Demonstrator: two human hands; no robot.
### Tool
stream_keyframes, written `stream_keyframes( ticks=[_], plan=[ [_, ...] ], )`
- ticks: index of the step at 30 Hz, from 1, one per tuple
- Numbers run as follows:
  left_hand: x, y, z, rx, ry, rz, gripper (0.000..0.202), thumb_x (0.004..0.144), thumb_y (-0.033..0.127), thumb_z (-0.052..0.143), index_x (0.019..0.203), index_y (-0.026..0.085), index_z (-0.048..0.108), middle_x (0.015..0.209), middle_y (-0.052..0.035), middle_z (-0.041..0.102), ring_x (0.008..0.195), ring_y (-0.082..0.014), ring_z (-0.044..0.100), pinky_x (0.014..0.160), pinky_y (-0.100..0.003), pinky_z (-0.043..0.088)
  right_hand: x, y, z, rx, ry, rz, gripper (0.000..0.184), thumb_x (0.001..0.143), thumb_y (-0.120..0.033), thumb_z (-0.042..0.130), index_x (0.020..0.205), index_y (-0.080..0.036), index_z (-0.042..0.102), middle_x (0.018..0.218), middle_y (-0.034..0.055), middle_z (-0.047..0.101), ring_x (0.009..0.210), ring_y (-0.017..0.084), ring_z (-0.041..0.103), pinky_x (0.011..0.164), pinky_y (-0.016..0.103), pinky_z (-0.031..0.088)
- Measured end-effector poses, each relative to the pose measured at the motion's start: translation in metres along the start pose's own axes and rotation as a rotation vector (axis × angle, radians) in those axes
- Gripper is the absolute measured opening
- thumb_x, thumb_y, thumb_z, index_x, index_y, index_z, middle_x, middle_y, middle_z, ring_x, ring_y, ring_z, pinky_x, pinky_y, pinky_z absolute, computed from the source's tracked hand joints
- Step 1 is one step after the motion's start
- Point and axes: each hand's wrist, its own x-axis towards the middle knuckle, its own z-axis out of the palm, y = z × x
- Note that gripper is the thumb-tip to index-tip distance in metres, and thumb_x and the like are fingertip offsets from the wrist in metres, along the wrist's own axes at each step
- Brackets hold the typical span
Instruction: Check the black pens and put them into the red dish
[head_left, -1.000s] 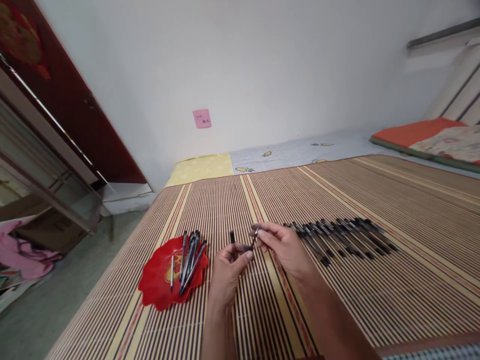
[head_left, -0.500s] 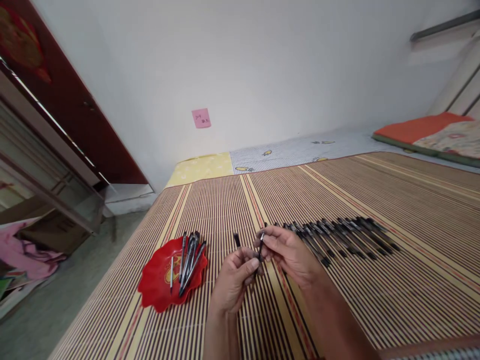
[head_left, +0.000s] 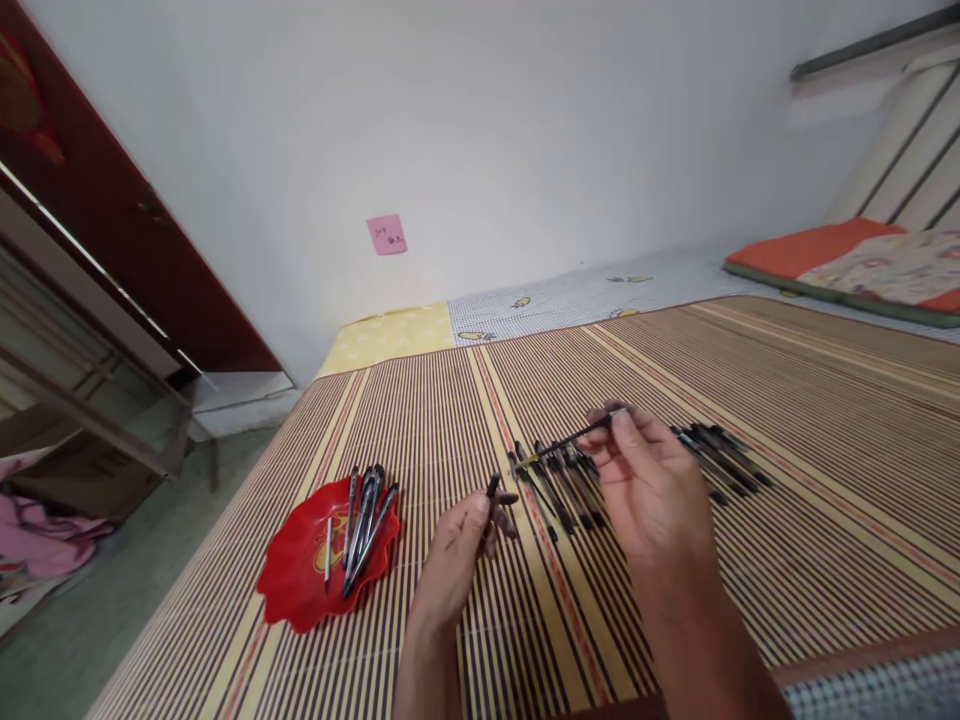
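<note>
My right hand (head_left: 651, 483) pinches a black pen (head_left: 570, 440) by its far end and holds it level above a row of several black pens (head_left: 720, 455) laid side by side on the striped bamboo mat (head_left: 787, 520). My left hand (head_left: 459, 548) rests lower and to the left, its fingers closed on a small black pen cap (head_left: 492, 486). A red scalloped plate (head_left: 300, 580) to the left of my left hand holds several pens (head_left: 364, 520) and one thin refill.
The mat covers a bed against a white wall with a pink sticky note (head_left: 386, 234). An orange and patterned cushion (head_left: 847, 262) lies at the far right. The bed edge drops to the floor on the left, beside a dark red cabinet (head_left: 112, 220).
The hands were together over the mat with the pen between them. They have come apart: the right hand has moved up and right over the row with the pen, and the left keeps the cap.
</note>
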Motion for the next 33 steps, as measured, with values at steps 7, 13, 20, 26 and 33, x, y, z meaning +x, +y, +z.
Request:
stream_keyframes(
  ticks=[7, 13, 20, 26, 33],
  plan=[
    [0.0, 0.007, 0.0036, 0.044, -0.046, 0.009, 0.041, 0.095, 0.05, 0.05, 0.084, 0.018, 0.073, 0.063, 0.0014, 0.049, 0.059, -0.0149, 0.037, 0.059, -0.025, 0.029, -0.004, -0.0021, 0.0027, -0.074, -0.054, -0.001, 0.014, 0.081, -0.029, 0.077, 0.087, -0.018, 0.069, 0.084, 0.0019, 0.071, 0.068, 0.01, 0.065, 0.069, 0.025, 0.057],
    [-0.0002, 0.0048, 0.0035, 0.031, -0.051, 0.014, 0.038, 0.096, 0.048, 0.051, 0.097, 0.017, 0.074, 0.067, -0.0001, 0.052, 0.061, -0.0151, 0.037, 0.059, -0.025, 0.028, -0.0046, -0.0026, 0.0022, -0.121, -0.087, 0.016, 0.015, 0.082, -0.029, 0.075, 0.089, -0.019, 0.068, 0.084, 0.002, 0.071, 0.066, 0.011, 0.065, 0.068, 0.026, 0.057],
    [-0.0008, 0.0089, 0.0036, 0.068, -0.041, 0.005, 0.036, 0.095, 0.048, 0.054, 0.098, 0.019, 0.076, 0.069, -0.0008, 0.05, 0.065, -0.0163, 0.04, 0.061, -0.025, 0.03, -0.005, -0.0039, 0.0021, -0.117, -0.086, 0.001, 0.013, 0.083, -0.028, 0.074, 0.088, -0.019, 0.067, 0.084, 0.0022, 0.072, 0.066, 0.01, 0.065, 0.067, 0.025, 0.057],
    [-0.0004, 0.0066, 0.0042, 0.04, -0.041, 0.021, 0.038, 0.094, 0.048, 0.055, 0.101, 0.018, 0.077, 0.067, -0.0013, 0.052, 0.064, -0.016, 0.042, 0.061, -0.026, 0.032, -0.0037, -0.0036, 0.0014, -0.112, -0.089, 0.028, 0.013, 0.081, -0.028, 0.075, 0.087, -0.019, 0.068, 0.082, 0.0018, 0.071, 0.064, 0.01, 0.064, 0.065, 0.025, 0.057],
    [-0.0017, 0.0097, 0.0047, 0.031, -0.057, 0.026, 0.036, 0.094, 0.046, 0.056, 0.104, 0.019, 0.077, 0.068, -0.0007, 0.051, 0.065, -0.0153, 0.041, 0.062, -0.026, 0.032, -0.0035, -0.0076, 0.0016, -0.082, -0.082, 0.028, 0.015, 0.079, -0.028, 0.077, 0.086, -0.019, 0.068, 0.083, 0.0017, 0.07, 0.066, 0.011, 0.064, 0.067, 0.026, 0.058]
  ],
)
